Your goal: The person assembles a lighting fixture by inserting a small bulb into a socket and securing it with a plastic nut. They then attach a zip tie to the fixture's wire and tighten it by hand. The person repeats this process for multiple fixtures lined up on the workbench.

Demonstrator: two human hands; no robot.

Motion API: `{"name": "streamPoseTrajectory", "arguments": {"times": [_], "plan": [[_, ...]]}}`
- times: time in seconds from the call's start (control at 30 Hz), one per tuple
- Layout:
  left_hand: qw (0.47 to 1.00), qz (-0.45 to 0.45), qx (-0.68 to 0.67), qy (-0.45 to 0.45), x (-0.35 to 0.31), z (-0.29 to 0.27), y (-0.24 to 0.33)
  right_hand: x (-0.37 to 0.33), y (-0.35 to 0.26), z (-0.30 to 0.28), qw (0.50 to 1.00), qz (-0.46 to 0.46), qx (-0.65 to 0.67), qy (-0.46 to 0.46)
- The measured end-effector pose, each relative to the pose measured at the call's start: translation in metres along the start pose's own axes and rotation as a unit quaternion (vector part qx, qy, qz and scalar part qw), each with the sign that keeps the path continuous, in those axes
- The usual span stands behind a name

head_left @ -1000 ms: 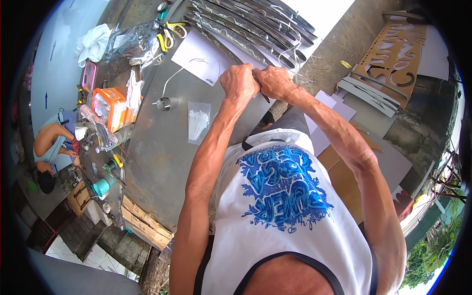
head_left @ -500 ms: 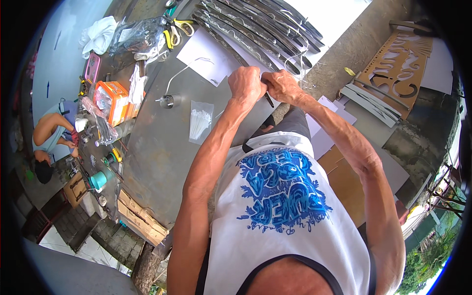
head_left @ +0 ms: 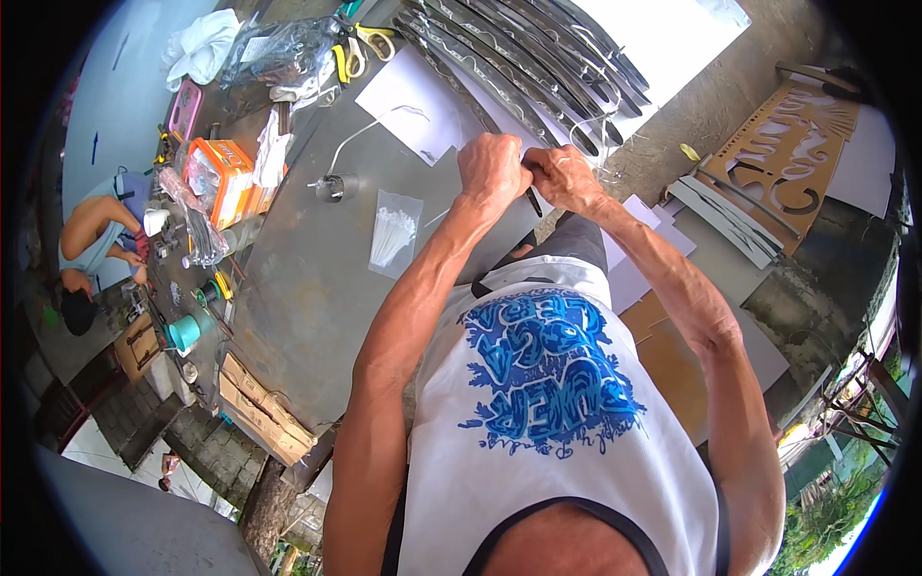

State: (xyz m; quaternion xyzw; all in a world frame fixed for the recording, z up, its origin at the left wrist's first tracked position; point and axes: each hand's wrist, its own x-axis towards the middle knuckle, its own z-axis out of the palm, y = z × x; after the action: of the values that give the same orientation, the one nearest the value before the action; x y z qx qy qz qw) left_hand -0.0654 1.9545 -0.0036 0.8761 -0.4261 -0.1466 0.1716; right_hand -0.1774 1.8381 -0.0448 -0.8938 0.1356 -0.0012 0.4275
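My left hand [head_left: 493,175] is closed in a fist around a long, narrow dark strip [head_left: 484,117]. The strip's near tip pokes out below my knuckles, over the table edge. Beside it my right hand [head_left: 569,180] is closed too, thumb and fingers pressed together against the left fist; whatever they pinch is hidden. Beyond both hands lie several similar curved dark strips [head_left: 538,72] with thin clear wires, side by side on white sheets. Left of my hands, a clear bag of white cable ties [head_left: 394,233] rests on the grey metal table [head_left: 298,278].
A small clear cup-like piece with a white wire [head_left: 335,187] stands on the table. Yellow-handled scissors [head_left: 375,40], an orange box [head_left: 226,182] and a teal spool [head_left: 189,331] are farther left. Cut-out brown panels [head_left: 783,158] lean at right. Another person [head_left: 101,226] sits at far left.
The view has shifted slightly. My hands stay together at the strip's near end, and the fingers of my right hand have turned and curled a little.
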Motion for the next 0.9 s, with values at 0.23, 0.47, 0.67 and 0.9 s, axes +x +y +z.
{"name": "streamPoseTrajectory", "arguments": {"times": [0.23,0.47,0.67,0.9], "plan": [[0.998,-0.007,-0.003,-0.064,0.0,-0.013,-0.004,-0.012,0.0,0.001,0.998,-0.017,0.055,0.028],[0.99,-0.03,0.001,-0.137,-0.022,-0.054,-0.025,-0.042,-0.021,-0.026,0.995,0.078,0.054,0.017],[0.992,0.119,-0.028,0.03,-0.036,-0.034,-0.045,-0.065,-0.017,-0.017,0.986,0.106,0.083,0.097],[0.99,0.113,-0.055,0.06,-0.04,-0.011,-0.041,-0.075,-0.031,-0.007,0.998,0.044,-0.023,-0.032]]}}
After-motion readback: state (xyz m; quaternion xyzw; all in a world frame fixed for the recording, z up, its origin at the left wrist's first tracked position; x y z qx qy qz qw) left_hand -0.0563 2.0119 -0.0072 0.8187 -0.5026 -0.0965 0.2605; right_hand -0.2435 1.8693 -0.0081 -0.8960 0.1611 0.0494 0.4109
